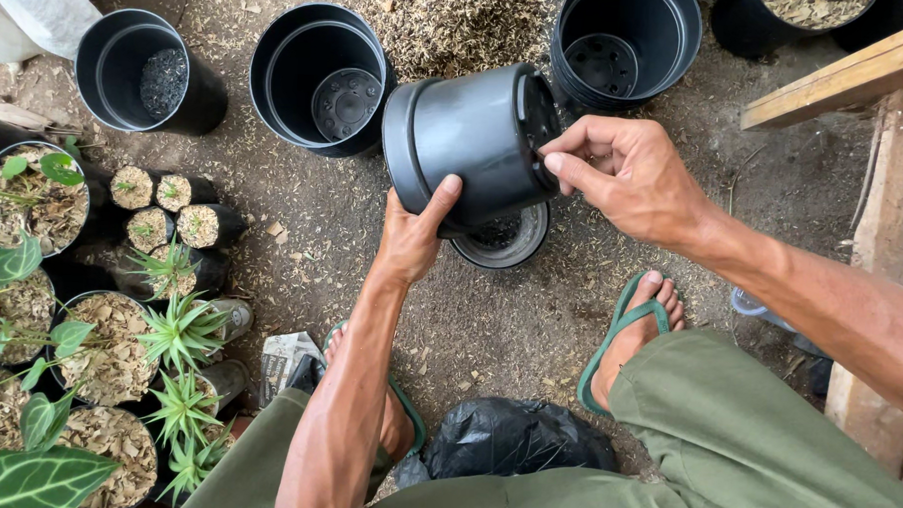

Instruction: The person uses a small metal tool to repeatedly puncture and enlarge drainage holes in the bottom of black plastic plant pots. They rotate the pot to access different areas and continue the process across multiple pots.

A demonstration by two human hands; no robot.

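While both hands tip a black pot on its side, I think the step is working at its bottom.

My left hand props the pot from below, thumb up on the wall, the other fingers hidden behind it. My right hand has its fingertips pressed together at the pot's base, maybe poking or pulling at the holes (I cannot tell which). The pot hangs in the air over another pot on the dirt, which is mostly covered. Next, I guess, it needs turning upright and setting down softly. Empty pots stand near; the far ones are cut off at the top edge.
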